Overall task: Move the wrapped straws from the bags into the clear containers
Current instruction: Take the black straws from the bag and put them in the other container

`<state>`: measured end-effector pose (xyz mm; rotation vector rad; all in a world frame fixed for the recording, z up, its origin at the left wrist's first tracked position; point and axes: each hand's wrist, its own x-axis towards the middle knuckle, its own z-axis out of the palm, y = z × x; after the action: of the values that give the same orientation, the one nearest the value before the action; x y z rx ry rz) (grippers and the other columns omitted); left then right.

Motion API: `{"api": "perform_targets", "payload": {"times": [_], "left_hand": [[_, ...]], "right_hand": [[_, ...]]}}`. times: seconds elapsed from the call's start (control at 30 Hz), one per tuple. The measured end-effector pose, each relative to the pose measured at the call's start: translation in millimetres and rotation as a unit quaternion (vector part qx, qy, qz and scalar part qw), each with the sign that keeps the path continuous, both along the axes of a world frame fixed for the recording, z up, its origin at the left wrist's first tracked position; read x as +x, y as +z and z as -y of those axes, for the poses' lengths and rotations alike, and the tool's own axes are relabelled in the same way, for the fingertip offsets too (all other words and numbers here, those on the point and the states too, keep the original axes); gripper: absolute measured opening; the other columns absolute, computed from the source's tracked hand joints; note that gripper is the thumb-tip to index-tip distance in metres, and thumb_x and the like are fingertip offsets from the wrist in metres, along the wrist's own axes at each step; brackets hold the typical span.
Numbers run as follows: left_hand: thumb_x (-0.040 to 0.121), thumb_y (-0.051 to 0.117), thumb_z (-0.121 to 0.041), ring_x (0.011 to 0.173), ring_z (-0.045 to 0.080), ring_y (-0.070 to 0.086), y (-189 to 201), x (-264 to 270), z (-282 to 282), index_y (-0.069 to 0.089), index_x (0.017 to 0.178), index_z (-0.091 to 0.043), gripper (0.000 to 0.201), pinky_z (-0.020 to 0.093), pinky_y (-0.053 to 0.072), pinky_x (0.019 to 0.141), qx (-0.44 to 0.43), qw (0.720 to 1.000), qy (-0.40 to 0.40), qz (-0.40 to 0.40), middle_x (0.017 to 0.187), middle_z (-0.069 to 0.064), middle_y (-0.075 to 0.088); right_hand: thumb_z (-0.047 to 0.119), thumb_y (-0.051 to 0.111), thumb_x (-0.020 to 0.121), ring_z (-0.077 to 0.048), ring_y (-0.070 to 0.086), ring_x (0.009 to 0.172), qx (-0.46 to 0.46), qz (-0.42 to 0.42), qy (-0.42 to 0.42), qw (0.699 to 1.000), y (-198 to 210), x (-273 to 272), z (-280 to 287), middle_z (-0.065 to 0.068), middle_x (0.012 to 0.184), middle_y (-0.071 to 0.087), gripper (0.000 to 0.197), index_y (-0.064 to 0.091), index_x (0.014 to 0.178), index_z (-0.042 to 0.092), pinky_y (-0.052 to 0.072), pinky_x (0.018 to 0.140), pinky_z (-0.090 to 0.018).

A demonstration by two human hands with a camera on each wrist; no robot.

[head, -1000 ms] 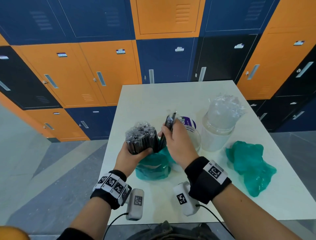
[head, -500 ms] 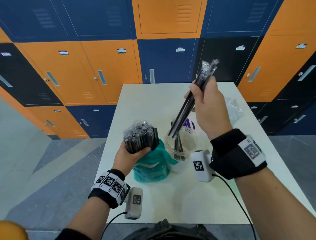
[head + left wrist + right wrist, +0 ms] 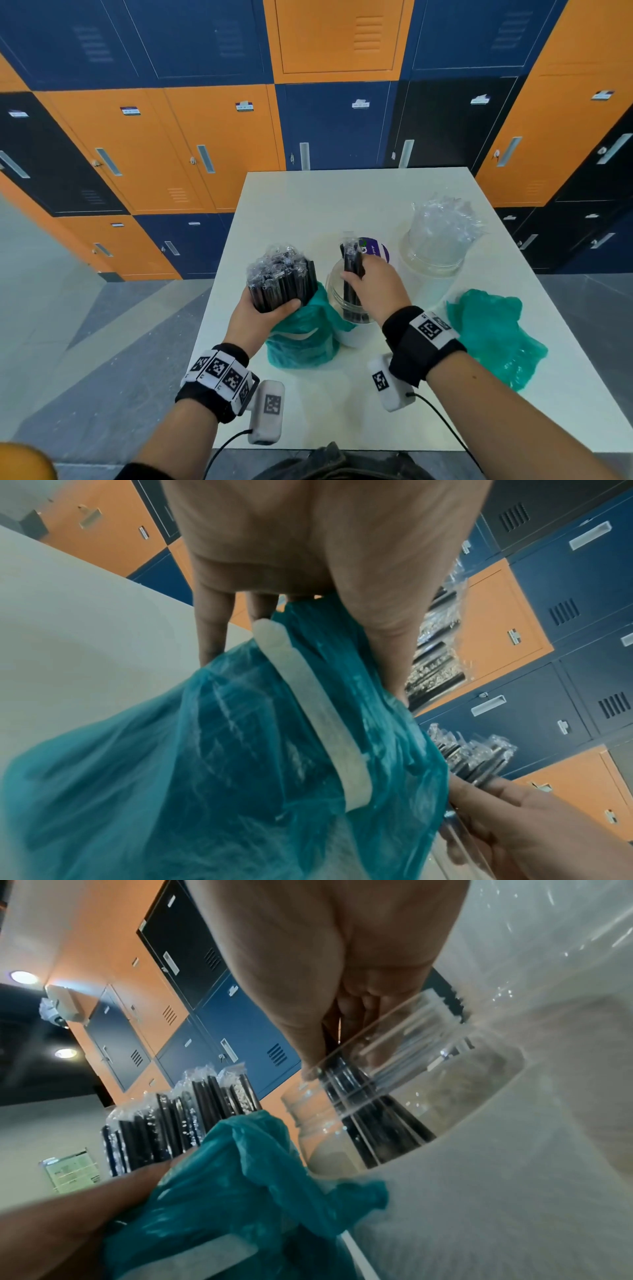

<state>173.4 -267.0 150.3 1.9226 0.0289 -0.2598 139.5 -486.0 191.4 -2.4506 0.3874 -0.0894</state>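
My left hand (image 3: 263, 313) grips a thick bundle of black wrapped straws (image 3: 281, 277) that sticks up out of a teal bag (image 3: 301, 342) near the table's front. My right hand (image 3: 368, 284) holds a few black wrapped straws (image 3: 351, 255) upright, their lower ends down inside a clear container (image 3: 337, 298) just right of the bag. In the right wrist view the straws (image 3: 373, 1118) stand inside the clear container (image 3: 428, 1069). The left wrist view shows the teal bag (image 3: 240, 750) under my left hand (image 3: 308, 561).
A second clear container (image 3: 433, 250) full of clear-wrapped straws stands at the back right. A crumpled empty teal bag (image 3: 496, 335) lies at the right. A purple lid (image 3: 375, 250) lies behind the near container. The white table (image 3: 342, 198) fronts orange and blue lockers.
My right hand pulled a few straws from the bundle, lifted them high, and has now lowered them into the near clear container. The left hand kept holding the bundle in place.
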Motion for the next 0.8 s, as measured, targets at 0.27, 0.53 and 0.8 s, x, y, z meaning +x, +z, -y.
{"api": "perform_targets", "payload": {"times": [0.27, 0.53, 0.8], "left_hand": [[0.066, 0.088, -0.035, 0.095, 0.002, 0.062, -1, -2, -3, 0.053, 0.125, -0.024, 0.069, 0.015, 0.046, 0.072, -0.004, 1.000, -0.007, -0.002, 0.108, -0.011, 0.066], [0.066, 0.087, -0.036, 0.097, 0.005, 0.063, -3, -3, -9, 0.054, 0.128, -0.022, 0.071, 0.017, 0.048, 0.076, -0.005, 1.000, -0.012, -0.004, 0.110, -0.009, 0.067], [0.066, 0.089, -0.034, 0.097, 0.003, 0.064, -2, -5, -10, 0.056, 0.124, -0.021, 0.067, 0.017, 0.049, 0.078, -0.014, 0.999, -0.029, -0.003, 0.110, -0.009, 0.068]], "right_hand": [[0.016, 0.072, 0.083, -0.014, 0.055, 0.085, 0.138, 0.065, -0.072, 0.986, -5, -1, -2, 0.002, 0.095, 0.055, 0.033, 0.047, 0.105, 0.020, 0.043, 0.077, -0.025], [0.021, 0.067, 0.088, -0.011, 0.057, 0.077, 0.133, 0.099, -0.084, 0.983, 0, -10, -5, 0.005, 0.083, 0.058, 0.018, 0.056, 0.102, 0.019, 0.046, 0.074, -0.023], [0.013, 0.063, 0.090, -0.004, 0.050, 0.068, 0.184, 0.094, 0.014, 0.978, 13, -11, -46, 0.008, 0.109, 0.061, 0.039, 0.056, 0.127, 0.021, 0.047, 0.081, -0.024]]}}
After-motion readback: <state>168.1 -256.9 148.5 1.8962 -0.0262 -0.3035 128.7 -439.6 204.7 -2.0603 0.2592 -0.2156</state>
